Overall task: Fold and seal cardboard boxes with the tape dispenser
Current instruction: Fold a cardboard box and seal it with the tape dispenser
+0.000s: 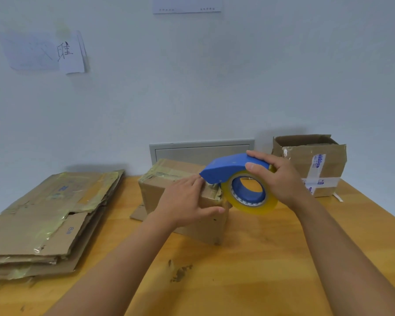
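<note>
A closed brown cardboard box (162,179) with old tape on its top stands at the middle of the wooden table (249,258). My left hand (187,201) lies flat on the box's near right top, fingers straight, thumb along the front edge. My right hand (278,179) grips the blue tape dispenser (226,167), fingers curled over its cover. The roll of clear yellowish tape (249,207) hangs beside the box's right corner. The dispenser's front edge meets the box top just past my left fingertips.
A stack of flattened cardboard boxes (43,220) lies at the left of the table. An opened box (310,163) with white printed tape stands at the back right. A grey wall panel (201,151) sits behind the middle box. A loose cardboard flap (138,213) pokes out under the box's left side.
</note>
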`<control>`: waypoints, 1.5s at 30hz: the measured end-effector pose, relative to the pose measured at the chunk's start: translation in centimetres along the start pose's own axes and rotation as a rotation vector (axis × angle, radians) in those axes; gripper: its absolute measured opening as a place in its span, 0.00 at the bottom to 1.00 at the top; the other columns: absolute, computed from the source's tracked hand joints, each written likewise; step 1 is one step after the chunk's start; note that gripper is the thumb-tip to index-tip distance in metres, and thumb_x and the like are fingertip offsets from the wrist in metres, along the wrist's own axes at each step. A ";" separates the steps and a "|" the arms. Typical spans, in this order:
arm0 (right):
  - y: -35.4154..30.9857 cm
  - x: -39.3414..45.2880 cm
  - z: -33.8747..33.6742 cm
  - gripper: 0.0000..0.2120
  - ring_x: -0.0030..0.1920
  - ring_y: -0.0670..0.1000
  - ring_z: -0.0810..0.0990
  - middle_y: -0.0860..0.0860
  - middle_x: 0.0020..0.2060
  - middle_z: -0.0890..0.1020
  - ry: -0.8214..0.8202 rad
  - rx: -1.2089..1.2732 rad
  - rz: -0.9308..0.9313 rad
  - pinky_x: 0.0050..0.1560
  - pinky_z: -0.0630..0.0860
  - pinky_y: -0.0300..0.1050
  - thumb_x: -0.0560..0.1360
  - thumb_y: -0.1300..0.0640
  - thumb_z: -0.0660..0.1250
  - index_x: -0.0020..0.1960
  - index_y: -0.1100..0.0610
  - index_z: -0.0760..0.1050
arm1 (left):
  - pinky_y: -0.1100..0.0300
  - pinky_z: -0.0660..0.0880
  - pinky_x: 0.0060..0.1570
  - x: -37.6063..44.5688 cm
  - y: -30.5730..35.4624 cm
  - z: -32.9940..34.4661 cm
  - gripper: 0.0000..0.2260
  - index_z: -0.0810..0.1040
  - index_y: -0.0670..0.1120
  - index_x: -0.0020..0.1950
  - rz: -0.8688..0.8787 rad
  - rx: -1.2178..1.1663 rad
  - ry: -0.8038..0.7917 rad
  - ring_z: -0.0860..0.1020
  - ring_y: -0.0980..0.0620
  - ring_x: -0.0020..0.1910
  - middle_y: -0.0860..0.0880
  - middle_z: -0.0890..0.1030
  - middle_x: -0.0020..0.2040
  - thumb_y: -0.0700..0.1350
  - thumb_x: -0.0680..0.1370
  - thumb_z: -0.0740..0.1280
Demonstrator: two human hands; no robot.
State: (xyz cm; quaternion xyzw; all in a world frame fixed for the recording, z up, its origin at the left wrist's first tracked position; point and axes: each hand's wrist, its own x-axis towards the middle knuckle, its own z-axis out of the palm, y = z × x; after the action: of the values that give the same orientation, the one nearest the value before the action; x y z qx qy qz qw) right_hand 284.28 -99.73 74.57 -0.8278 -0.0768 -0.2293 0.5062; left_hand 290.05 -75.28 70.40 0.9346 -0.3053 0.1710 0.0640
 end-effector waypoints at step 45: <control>4.0 -7.0 0.0 0.18 0.51 0.39 0.76 0.37 0.56 0.73 -0.062 0.070 0.170 0.48 0.75 0.36 0.69 0.40 0.69 0.59 0.35 0.73 | 0.57 0.56 0.75 0.9 -0.1 0.3 0.34 0.59 0.54 0.80 0.161 -0.065 -0.063 0.57 0.57 0.78 0.55 0.60 0.79 0.59 0.74 0.46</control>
State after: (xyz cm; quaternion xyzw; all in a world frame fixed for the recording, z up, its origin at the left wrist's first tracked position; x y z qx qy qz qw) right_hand 279.53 -100.93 68.16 -0.8198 -0.0299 -0.1568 0.5499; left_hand 290.94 -75.75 70.45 0.9093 -0.3868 0.1362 0.0707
